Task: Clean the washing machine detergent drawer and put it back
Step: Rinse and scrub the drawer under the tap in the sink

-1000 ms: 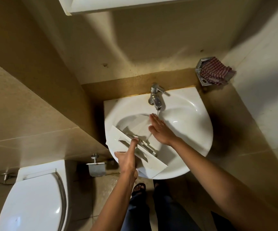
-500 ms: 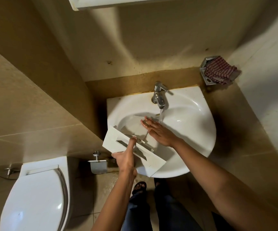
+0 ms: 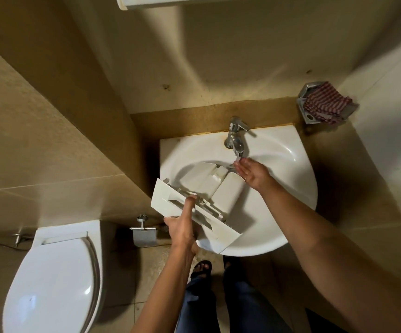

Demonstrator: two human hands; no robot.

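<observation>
The white detergent drawer (image 3: pixel 209 186) lies across the white sink (image 3: pixel 290 188), its flat front panel over the sink's near left rim and its underside turned up. My left hand (image 3: pixel 182 224) grips the front panel, with one finger laid along the handle slot. My right hand (image 3: pixel 252 173) is off the drawer, fingers apart and flat, right under the chrome tap (image 3: pixel 236 138) at the drawer's far end. Whether water runs from the tap I cannot tell.
A striped red cloth (image 3: pixel 324 105) lies in a metal soap holder on the wall at the right. A white toilet (image 3: pixel 55 280) with its lid down stands at the lower left, with a metal paper holder (image 3: pixel 144 234) beside it. My legs and a sandalled foot are below the sink.
The drawer has been turned over, so its underside now faces up. My right hand has come off the drawer and moved up under the tap spout. My left hand keeps its grip.
</observation>
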